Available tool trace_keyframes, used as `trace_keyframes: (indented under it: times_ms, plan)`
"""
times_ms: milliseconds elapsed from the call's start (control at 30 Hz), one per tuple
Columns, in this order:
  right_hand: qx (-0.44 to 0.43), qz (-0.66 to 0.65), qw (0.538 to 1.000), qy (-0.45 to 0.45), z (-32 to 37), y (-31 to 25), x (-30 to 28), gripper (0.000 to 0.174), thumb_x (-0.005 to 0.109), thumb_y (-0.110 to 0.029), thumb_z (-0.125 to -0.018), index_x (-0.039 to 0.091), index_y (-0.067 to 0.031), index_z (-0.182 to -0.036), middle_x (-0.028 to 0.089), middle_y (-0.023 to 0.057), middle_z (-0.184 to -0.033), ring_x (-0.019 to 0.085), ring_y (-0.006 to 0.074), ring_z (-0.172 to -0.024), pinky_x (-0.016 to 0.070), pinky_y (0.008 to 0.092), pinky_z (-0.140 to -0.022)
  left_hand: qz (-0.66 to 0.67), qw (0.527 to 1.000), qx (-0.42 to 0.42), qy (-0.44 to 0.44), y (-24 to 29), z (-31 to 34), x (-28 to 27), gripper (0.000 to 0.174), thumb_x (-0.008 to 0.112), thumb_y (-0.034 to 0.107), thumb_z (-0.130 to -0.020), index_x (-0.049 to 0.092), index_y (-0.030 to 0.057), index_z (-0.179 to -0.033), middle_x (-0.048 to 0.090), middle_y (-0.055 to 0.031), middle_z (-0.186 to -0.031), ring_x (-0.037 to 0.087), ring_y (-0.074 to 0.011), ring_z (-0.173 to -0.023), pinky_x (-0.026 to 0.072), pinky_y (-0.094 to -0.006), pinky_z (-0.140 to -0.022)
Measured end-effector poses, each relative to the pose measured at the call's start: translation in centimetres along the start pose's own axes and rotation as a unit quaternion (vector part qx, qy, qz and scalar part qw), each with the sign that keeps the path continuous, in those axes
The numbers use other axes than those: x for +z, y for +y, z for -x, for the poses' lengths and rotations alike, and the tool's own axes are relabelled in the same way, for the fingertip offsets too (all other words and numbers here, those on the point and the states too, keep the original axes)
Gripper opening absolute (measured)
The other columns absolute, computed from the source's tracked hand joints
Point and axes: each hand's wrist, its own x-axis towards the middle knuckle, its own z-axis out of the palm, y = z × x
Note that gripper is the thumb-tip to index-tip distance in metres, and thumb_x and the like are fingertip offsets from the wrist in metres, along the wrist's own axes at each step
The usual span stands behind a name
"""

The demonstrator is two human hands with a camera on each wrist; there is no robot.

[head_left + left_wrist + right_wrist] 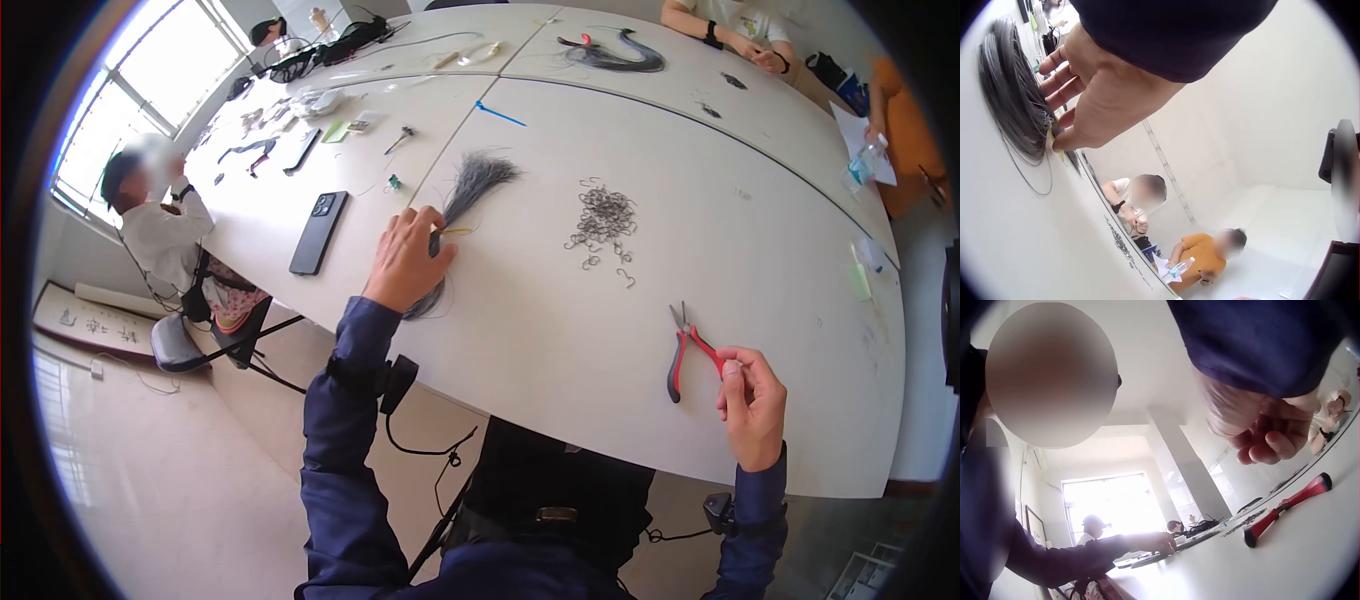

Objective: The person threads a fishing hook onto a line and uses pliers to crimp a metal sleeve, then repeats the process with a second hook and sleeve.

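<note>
The bundle of dark grey strands (478, 185) lies on the white table (560, 350), close to the person's edge, its frayed tuft pointing away and a thin yellow tie (457, 232) near its middle. The left hand (405, 262) is on it: the fingers bend over the strands and the thumb comes by the tie, but whether they pinch or merely rest I cannot tell. The right hand (750, 405) is curled in, with nothing to be seen in it, just beside the red and black pliers (684, 335), which in the right wrist view lie apart from it with their handles spread. The step in hand seems to be steadying or taking up the bundle, and the next move probably calls for a firm hold at the tie so the strands do not splay, with the pliers or 1 of the heaped metal hooks (605, 215) within the right hand's reach. Farther out are a black phone (320, 233), a blue strip (500, 113) and, across the table, a 2nd bundle (635, 52). No brand can be read on the phone or pliers, any print on the bottle (865, 165) is too small to make out, and the scroll (98, 322) low at the left bears dark characters too blurred to read
</note>
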Motion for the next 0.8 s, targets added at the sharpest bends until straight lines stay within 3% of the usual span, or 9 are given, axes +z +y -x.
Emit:
trace_keyframes:
  times_ms: [133,167,267,367,467,500,633,800]
  plan:
    - [-0.006,-0.014,1.000,-0.013,-1.0,-1.3,0.8,0.020,0.053,-0.014,-0.103,0.065,0.0011,-0.110,0.053,-0.0003,-0.063,0.050,0.0059,-0.057,0.0403,0.0230,-0.053,0.019,0.999,-0.022,0.029,-0.4,-0.3,0.2,0.042,0.071,0.024,-0.085,0.056,0.0073,-0.120,0.060,-0.0164,-0.107,0.056,-0.0348,-0.105,0.0434,-0.0452,-0.094]
    - [-0.008,-0.021,1.000,-0.018,-1.1,-1.5,1.1,0.020,0.053,-0.014,-0.103,0.065,0.0011,-0.110,0.053,-0.0004,-0.063,0.050,0.0059,-0.057,0.0405,0.0230,-0.054,0.005,0.998,-0.025,0.060,-0.6,-0.4,0.5,0.036,0.072,0.023,-0.084,0.061,0.0052,-0.113,0.062,-0.0147,-0.101,0.056,-0.0339,-0.104,0.0430,-0.0440,-0.095]
    - [-0.013,-0.031,0.999,-0.033,-1.2,-1.8,1.8,0.020,0.054,-0.014,-0.103,0.066,0.0010,-0.110,0.054,-0.0009,-0.064,0.050,0.0058,-0.057,0.0411,0.0232,-0.055,0.008,0.999,-0.040,0.004,-1.7,-1.1,0.4,0.029,0.071,0.023,-0.084,0.066,0.0035,-0.105,0.065,-0.0136,-0.093,0.059,-0.0337,-0.099,0.0451,-0.0432,-0.092]
    - [-0.021,-0.030,0.998,-0.049,-1.1,-2.2,2.3,0.020,0.055,-0.014,-0.103,0.066,0.0008,-0.110,0.054,-0.0011,-0.065,0.051,0.0059,-0.057,0.0422,0.0237,-0.055,0.077,0.995,-0.056,0.020,-1.7,-1.6,0.5,0.025,0.070,0.019,-0.089,0.067,-0.0012,-0.104,0.069,-0.0090,-0.089,0.065,-0.0237,-0.084,0.0500,-0.0333,-0.084]
    - [-0.021,-0.039,0.997,-0.065,-1.1,-2.0,2.9,0.019,0.055,-0.013,-0.102,0.066,0.0005,-0.110,0.054,-0.0006,-0.064,0.052,0.0062,-0.058,0.0432,0.0241,-0.056,0.335,0.933,-0.135,-0.001,-0.9,-2.1,-0.2,0.025,0.068,0.020,-0.094,0.067,-0.0031,-0.104,0.072,-0.0095,-0.094,0.067,-0.0183,-0.083,0.0505,-0.0279,-0.079]
    - [-0.022,-0.039,0.996,-0.072,-1.1,-2.0,3.2,0.019,0.055,-0.013,-0.102,0.065,0.0004,-0.110,0.054,-0.0003,-0.064,0.052,0.0063,-0.057,0.0434,0.0242,-0.056,0.410,0.898,-0.157,-0.023,-0.5,-2.3,-0.7,0.026,0.066,0.022,-0.098,0.065,-0.0026,-0.106,0.072,-0.0114,-0.097,0.068,-0.0165,-0.090,0.0513,-0.0271,-0.083]
    - [-0.031,-0.034,0.992,-0.119,-1.1,-2.8,4.7,0.019,0.058,-0.015,-0.101,0.064,0.0009,-0.110,0.056,0.0018,-0.065,0.055,0.0065,-0.058,0.0452,0.0246,-0.056,0.570,0.810,-0.137,-0.007,1.9,-1.5,-1.8,0.032,0.061,0.025,-0.102,0.058,-0.0050,-0.112,0.071,-0.0129,-0.094,0.070,-0.0196,-0.093,0.0528,-0.0310,-0.087]
    - [-0.050,-0.052,0.978,-0.194,-2.0,-4.8,8.7,0.032,0.065,-0.022,-0.097,0.061,0.0013,-0.119,0.061,0.0079,-0.067,0.060,0.0127,-0.059,0.0490,0.0280,-0.059,0.682,0.712,-0.165,-0.025,4.0,-0.8,-1.4,0.023,0.054,0.020,-0.104,0.057,-0.0024,-0.108,0.070,-0.0154,-0.098,0.071,-0.0270,-0.092,0.0564,-0.0379,-0.088]
